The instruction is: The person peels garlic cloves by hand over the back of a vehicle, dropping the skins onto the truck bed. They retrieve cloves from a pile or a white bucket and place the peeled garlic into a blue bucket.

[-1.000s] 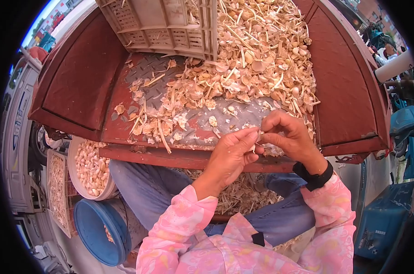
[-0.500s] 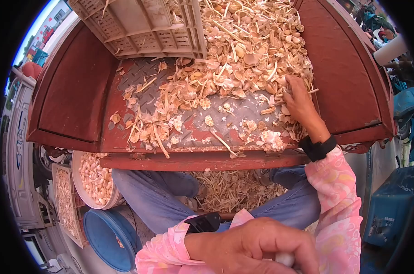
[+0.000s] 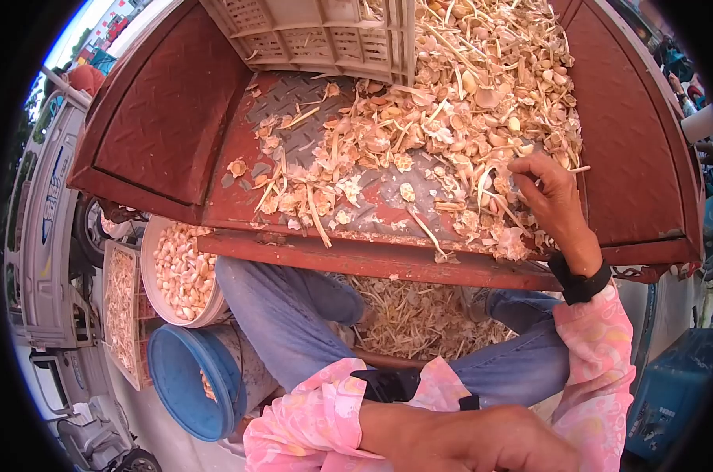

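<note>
My right hand (image 3: pixel 559 200) hovers over the right side of a heap of garlic cloves and dry skins (image 3: pixel 451 118). Its thumb and forefinger are curved and apart, with nothing visible between them. Close to the fingertips lie pale garlic cloves (image 3: pixel 494 203) among papery peel. Low in the view, my left hand (image 3: pixel 482 440) is curled in front of my lap, its fingertips cut off by the bottom edge. Pale garlic cloves showed in it half a second ago; its contents are now hidden. The heap rests on a red metal truck bed (image 3: pixel 254 216).
A cream plastic crate (image 3: pixel 317 43) stands tilted on the bed. At left are a white bucket (image 3: pixel 153 303) of garlic cloves, a blue bucket (image 3: pixel 161 370) and a crate (image 3: pixel 124 315) of peel. Dry stalks (image 3: pixel 419 315) cover the ground between my legs. A vehicle (image 3: pixel 46 228) stands beyond.
My right hand has lifted back from the heap, and its thumb and forefinger have parted. My left hand has sunk lower. The whole view has shifted, moving the bed rightward and up.
</note>
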Tool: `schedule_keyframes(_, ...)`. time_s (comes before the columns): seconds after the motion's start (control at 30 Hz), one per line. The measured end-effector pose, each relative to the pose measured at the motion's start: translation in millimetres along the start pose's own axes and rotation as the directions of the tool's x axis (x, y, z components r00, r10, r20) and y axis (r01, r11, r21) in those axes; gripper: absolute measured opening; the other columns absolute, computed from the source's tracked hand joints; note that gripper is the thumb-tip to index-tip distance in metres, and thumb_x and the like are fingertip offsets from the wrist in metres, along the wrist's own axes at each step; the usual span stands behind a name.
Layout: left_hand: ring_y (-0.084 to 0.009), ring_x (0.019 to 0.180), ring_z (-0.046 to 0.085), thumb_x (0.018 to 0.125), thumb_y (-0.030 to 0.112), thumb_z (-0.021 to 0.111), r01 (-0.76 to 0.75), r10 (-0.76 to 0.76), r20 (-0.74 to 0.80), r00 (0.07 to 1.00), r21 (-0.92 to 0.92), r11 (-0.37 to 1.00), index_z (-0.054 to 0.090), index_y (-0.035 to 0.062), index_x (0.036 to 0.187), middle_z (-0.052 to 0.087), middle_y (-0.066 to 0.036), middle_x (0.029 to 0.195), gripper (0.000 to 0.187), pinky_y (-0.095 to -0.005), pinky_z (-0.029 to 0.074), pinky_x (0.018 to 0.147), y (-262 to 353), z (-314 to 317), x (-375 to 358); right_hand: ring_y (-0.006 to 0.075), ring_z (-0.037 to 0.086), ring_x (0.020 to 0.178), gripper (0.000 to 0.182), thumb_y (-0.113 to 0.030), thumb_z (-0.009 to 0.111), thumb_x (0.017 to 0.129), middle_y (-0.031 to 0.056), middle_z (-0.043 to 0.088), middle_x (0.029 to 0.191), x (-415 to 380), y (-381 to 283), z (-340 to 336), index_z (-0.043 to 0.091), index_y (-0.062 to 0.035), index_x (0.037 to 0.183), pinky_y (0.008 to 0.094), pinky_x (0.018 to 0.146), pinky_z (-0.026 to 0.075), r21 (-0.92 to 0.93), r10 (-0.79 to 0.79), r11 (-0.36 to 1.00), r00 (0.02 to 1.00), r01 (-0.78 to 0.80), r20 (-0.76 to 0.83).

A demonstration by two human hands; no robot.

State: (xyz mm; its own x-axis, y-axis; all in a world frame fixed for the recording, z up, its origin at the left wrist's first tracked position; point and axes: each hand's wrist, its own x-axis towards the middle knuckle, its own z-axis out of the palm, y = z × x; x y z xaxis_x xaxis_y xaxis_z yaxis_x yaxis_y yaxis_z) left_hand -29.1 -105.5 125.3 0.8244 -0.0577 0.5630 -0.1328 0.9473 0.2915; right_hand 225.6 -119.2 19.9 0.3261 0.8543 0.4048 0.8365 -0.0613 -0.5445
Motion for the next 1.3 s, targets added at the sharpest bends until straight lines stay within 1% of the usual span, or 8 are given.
schedule_keyframes(0.33,-0.0074,0.064,0.048,0.090,0.016,0.056,0.067,0.003,-0.296,0.955,0.226,0.972,0.054,0.0027,0.095,0.055,-0.004,0.080,0.014,-0.0175,0.037,0.059,35.3,-24.1,-24.1,0.0320,0.059,0.080,0.012,-0.011,0.060,0.078,0.0123,0.058,0.081,34.4,-31.1,31.3,0.060,-0.0041,0.088,0.0408,0.068,0.047,-0.310,-0.012,0.949,0.987,0.062,0.159)
schedule_keyframes(0.47,-0.0070,0.057,0.036,0.097,0.019,0.041,-0.030,0.043,-0.802,0.596,0.032,0.999,0.049,0.0020,0.089,0.044,-0.005,0.070,0.020,-0.0172,0.036,0.044,68.2,-60.4,-57.3,0.0334,0.059,0.081,0.015,-0.014,0.063,0.074,0.0130,0.057,0.082,36.0,-37.0,51.0,0.059,-0.0054,0.087,0.0428,0.070,0.047,-0.349,0.045,0.936,0.973,0.038,0.225)
schedule_keyframes(0.67,-0.0061,0.055,0.035,0.098,0.017,0.040,-0.400,0.595,-0.727,0.344,0.459,0.793,0.049,-0.0006,0.092,0.040,-0.003,0.071,0.020,-0.0148,0.032,0.038,157.9,-34.2,-144.8,0.0319,0.057,0.081,0.020,-0.006,0.064,0.072,0.0148,0.052,0.088,34.8,-39.6,45.0,0.056,-0.0047,0.090,0.0416,0.068,0.045,-0.132,0.032,0.991,0.972,-0.001,0.234)
schedule_keyframes(0.73,-0.0043,0.055,0.037,0.095,0.021,0.048,-0.040,0.856,-0.514,0.054,0.856,0.516,0.050,0.0024,0.091,0.043,-0.002,0.071,0.019,-0.0148,0.031,0.040,204.7,-25.8,-199.3,0.0300,0.057,0.079,0.018,-0.004,0.063,0.073,0.0138,0.052,0.087,32.0,-38.4,42.2,0.055,-0.0046,0.090,0.0393,0.066,0.044,-0.037,0.042,0.999,0.970,-0.034,0.241)
schedule_keyframes(0.83,-0.0057,0.064,0.047,0.090,0.023,0.057,0.573,0.955,-0.236,-0.180,0.763,0.297,0.055,0.0012,0.092,0.054,-0.004,0.078,0.022,-0.0177,0.040,0.052,268.1,-39.3,-309.3,0.0261,0.055,0.075,0.015,-0.002,0.062,0.075,0.0115,0.053,0.084,27.5,-39.0,40.8,0.056,-0.0038,0.089,0.0352,0.064,0.044,0.112,0.083,0.987,0.963,-0.115,0.254)
schedule_keyframes(1.03,-0.0144,0.085,0.057,0.090,0.021,0.056,0.935,0.994,0.088,0.069,0.341,-0.096,0.058,-0.0035,0.102,0.062,-0.008,0.093,0.027,-0.0252,0.044,0.075,242.1,-54.3,-295.7,0.0204,0.054,0.070,0.010,0.000,0.062,0.077,0.0077,0.056,0.081,18.2,-51.6,33.0,0.058,-0.0025,0.086,0.0300,0.062,0.044,0.267,0.069,0.957,0.984,-0.111,0.162)
schedule_keyframes(1.23,-0.0074,0.062,0.049,0.089,0.032,0.059,0.676,0.637,-0.514,0.574,0.737,-0.015,0.052,0.0002,0.098,0.056,-0.002,0.074,0.034,-0.0203,0.039,0.055,73.6,-86.6,-80.6,0.0145,0.056,0.068,0.018,0.002,0.066,0.074,0.0055,0.056,0.082,-1.2,-77.0,34.7,0.059,-0.0034,0.090,0.0252,0.059,0.046,0.444,-0.035,0.895,0.988,-0.035,0.149)
schedule_keyframes(1.3,-0.0326,0.064,0.060,0.091,0.035,0.052,0.663,0.575,-0.484,0.659,0.735,-0.140,0.050,0.0011,0.092,0.059,-0.015,0.069,0.034,-0.0375,0.045,0.055,48.1,-114.5,-55.4,0.0144,0.056,0.068,0.019,0.002,0.066,0.074,0.0060,0.057,0.081,-10.0,-81.9,36.7,0.059,-0.0027,0.090,0.0252,0.059,0.046,0.460,-0.046,0.888,0.992,-0.016,0.121)
